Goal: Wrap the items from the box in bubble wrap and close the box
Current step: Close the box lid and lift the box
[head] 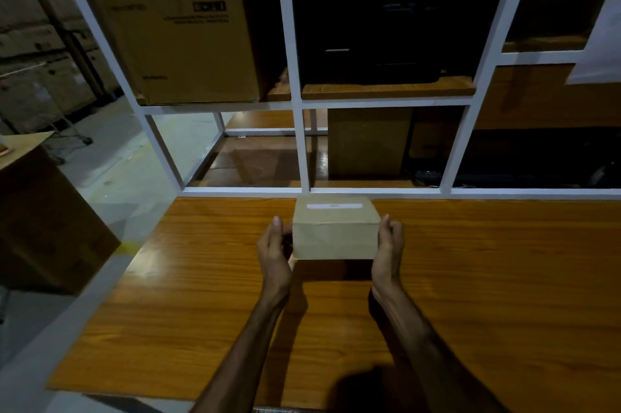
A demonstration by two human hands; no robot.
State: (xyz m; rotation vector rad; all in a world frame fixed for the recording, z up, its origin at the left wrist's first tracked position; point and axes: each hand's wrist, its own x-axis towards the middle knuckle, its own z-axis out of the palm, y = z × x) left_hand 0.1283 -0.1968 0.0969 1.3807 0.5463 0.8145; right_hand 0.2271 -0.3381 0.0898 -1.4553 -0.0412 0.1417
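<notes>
Small closed cardboard box [334, 231] sits at the far edge of the wooden table [487, 278], against the white shelf frame [304, 147]; tape strip on top. Left hand [274, 251] and right hand [388, 253] press flat against its opposite sides, holding it between them.

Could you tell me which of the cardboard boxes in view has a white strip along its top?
The small box on the wooden table, between the left hand and right hand. The large box on the shelf shows dark print instead.

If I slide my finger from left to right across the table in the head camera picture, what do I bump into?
left hand → small cardboard box → right hand
</notes>
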